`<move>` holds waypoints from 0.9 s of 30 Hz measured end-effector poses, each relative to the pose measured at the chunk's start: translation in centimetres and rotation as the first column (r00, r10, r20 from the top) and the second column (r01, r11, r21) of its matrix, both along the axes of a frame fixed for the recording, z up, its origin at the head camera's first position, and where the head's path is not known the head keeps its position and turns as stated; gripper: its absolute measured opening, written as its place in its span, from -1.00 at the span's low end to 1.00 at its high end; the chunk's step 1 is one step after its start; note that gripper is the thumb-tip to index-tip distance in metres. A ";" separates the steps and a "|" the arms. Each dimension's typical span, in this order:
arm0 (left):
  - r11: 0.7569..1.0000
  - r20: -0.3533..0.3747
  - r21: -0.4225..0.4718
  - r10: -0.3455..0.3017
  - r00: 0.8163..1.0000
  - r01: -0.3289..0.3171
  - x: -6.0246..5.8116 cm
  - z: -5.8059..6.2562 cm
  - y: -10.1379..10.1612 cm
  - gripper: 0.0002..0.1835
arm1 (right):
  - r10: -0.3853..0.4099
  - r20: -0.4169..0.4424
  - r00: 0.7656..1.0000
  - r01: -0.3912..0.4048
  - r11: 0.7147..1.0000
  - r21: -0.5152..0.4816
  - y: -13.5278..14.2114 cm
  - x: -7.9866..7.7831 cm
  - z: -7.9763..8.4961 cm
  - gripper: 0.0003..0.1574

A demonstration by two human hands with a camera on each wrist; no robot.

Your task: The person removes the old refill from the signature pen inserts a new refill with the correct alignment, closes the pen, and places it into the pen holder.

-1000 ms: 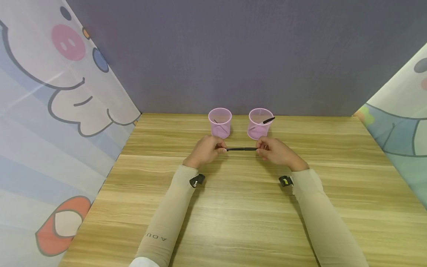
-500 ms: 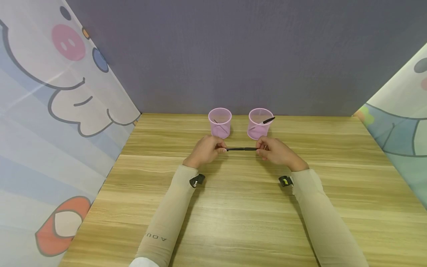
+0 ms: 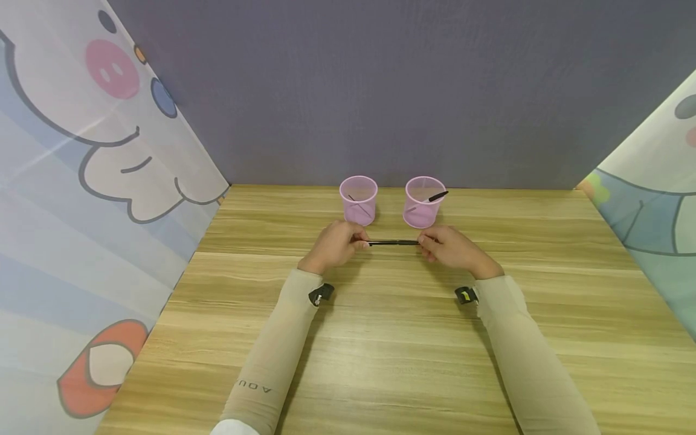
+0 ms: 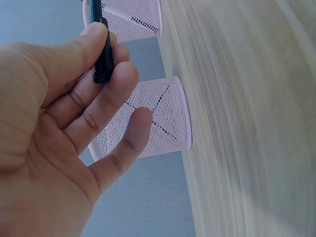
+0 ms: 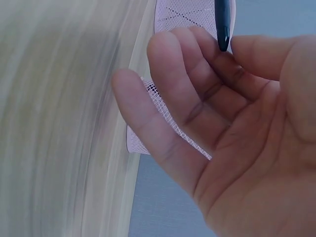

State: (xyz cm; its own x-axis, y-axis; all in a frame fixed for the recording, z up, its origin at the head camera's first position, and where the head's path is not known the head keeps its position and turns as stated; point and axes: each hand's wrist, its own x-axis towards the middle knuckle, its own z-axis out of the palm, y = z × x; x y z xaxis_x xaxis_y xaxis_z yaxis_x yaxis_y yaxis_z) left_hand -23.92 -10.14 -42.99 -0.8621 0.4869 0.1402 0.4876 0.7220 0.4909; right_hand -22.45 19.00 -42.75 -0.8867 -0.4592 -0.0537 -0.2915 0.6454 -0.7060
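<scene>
A slim black pen [image 3: 393, 242] is stretched level between my two hands, above the table and in front of two pink mesh cups. My left hand [image 3: 338, 244] pinches its left end between thumb and fingers; in the left wrist view the blunt end of the pen [image 4: 103, 69] pokes past the thumb. At the right end, my right hand [image 3: 448, 246] pinches the pen between thumb and forefinger. The right wrist view has the tapered end of the pen [image 5: 223, 29] beside the thumb, with the other fingers loosely bent away from it.
The left pink cup [image 3: 359, 214] has a thin dark stick inside. From the right pink cup [image 3: 420, 216] a black-ended pen [image 3: 438, 196] leans out over the rim. A grey wall [image 3: 402, 90] rises behind the wooden table [image 3: 391, 338]; cartoon-printed curtains [image 3: 49, 254] flank it.
The fingers of my right hand have shifted slightly at the pen's right end, thumb higher and forefinger lower. My left hand, the pen and both cups have stayed put.
</scene>
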 end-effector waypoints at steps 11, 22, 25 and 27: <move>1.000 0.002 0.003 -0.003 1.000 0.003 -0.1 -0.1 0.0 -0.92 | 0.002 0.014 1.000 -0.002 1.000 -0.018 -0.1 0.0 -0.1 -0.63; 1.000 0.004 -0.010 -0.002 1.000 0.002 -0.1 -0.1 0.1 -0.93 | 0.011 0.000 1.000 -0.011 1.000 0.003 0.0 0.0 0.1 -0.65; 1.000 0.004 -0.008 -0.005 1.000 0.005 -0.1 -0.1 0.1 -0.93 | 0.012 -0.002 1.000 -0.012 1.000 0.007 0.0 0.0 0.1 -0.66; 1.000 0.001 -0.006 -0.008 1.000 0.008 -0.1 -0.1 0.1 -0.93 | 0.014 -0.002 1.000 -0.014 1.000 0.006 -0.1 0.0 0.2 -0.68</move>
State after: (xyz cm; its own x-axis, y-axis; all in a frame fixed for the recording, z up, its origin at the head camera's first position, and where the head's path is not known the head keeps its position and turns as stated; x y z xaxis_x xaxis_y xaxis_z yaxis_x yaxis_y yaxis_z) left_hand -24.01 -10.06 -43.08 -0.8586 0.4944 0.1358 0.4924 0.7213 0.4870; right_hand -22.41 18.94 -42.58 -0.8803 -0.4713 -0.0546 -0.3022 0.6457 -0.7013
